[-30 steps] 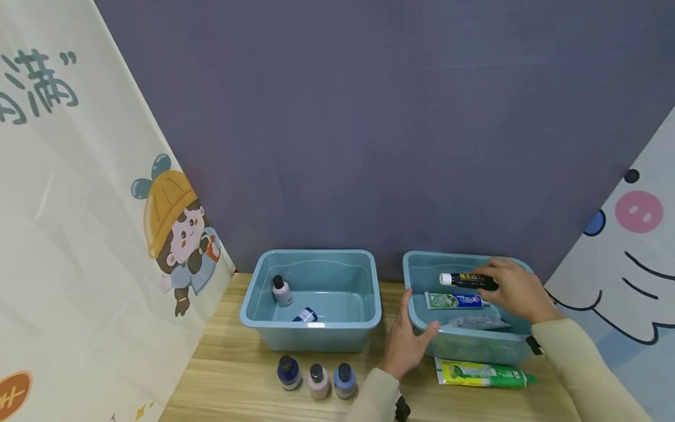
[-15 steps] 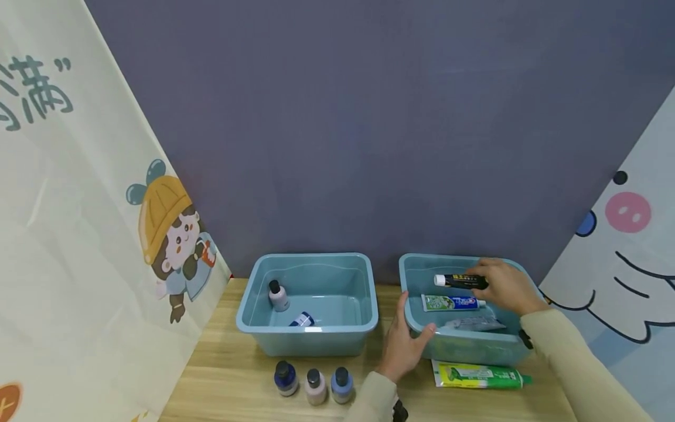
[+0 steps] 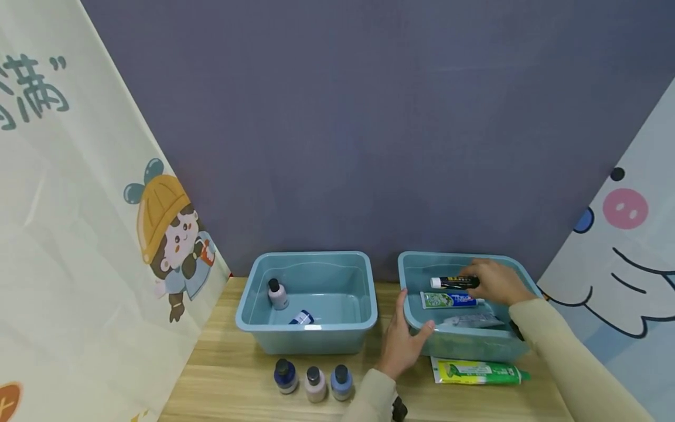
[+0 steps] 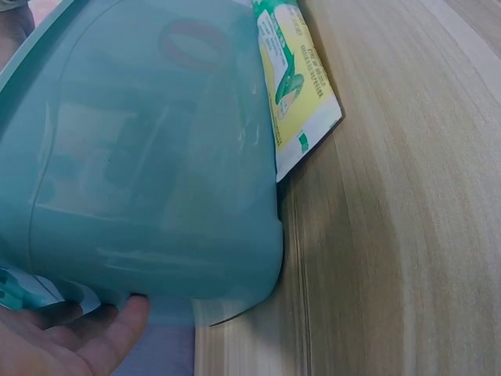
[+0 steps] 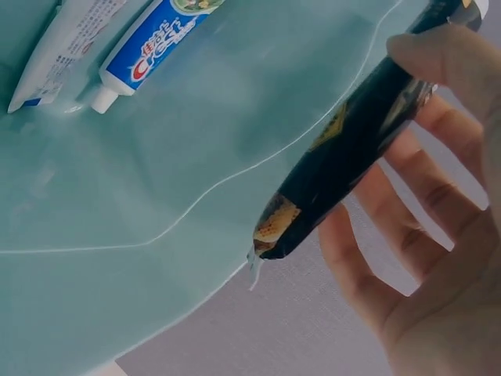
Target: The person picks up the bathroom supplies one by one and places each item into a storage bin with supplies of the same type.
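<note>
My right hand (image 3: pixel 493 282) holds a black toothpaste tube (image 3: pixel 456 283) with a white cap above the inside of the right blue bin (image 3: pixel 466 351). In the right wrist view, thumb and fingers pinch the black tube (image 5: pixel 337 157) along its body. My left hand (image 3: pixel 402 343) touches the bin's near-left corner, thumb at the front rim and fingers along the left side. In the left wrist view its fingers (image 4: pixel 125 329) lie against the bin wall. A blue-and-green toothpaste tube (image 3: pixel 448 300) and a silvery-white tube (image 3: pixel 473 321) lie in that bin.
A yellow-green toothpaste tube (image 3: pixel 477 373) lies before the right bin. The left blue bin (image 3: pixel 311 343) contains a pink bottle (image 3: pixel 278 295) and a dark blue one (image 3: pixel 302 317). Three small bottles, dark blue (image 3: pixel 285 376), pink (image 3: pixel 315 385) and light blue (image 3: pixel 341 383), stand in front.
My right hand has moved a little left with the black tube, which stays over the right bin. My left hand keeps its place at the bin's corner. The head view has shifted slightly.
</note>
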Motion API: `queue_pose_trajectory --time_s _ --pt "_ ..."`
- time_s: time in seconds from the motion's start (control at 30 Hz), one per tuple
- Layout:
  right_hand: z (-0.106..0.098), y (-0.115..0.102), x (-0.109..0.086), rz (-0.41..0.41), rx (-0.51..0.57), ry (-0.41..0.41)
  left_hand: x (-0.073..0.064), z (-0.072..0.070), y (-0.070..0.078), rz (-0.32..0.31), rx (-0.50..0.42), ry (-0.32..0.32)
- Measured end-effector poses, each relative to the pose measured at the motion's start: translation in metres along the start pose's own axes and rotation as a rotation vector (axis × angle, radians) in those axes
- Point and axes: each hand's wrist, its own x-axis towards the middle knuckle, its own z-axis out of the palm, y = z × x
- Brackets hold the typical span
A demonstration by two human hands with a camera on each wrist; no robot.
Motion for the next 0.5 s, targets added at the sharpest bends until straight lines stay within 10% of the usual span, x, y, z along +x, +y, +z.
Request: queue_pose_trajectory --time_s 0.5 --pt "0.010 0.008 0.016 0.026 -0.031 -0.083 0.003 0.002 -0.002 0.005 -0.003 0.003"
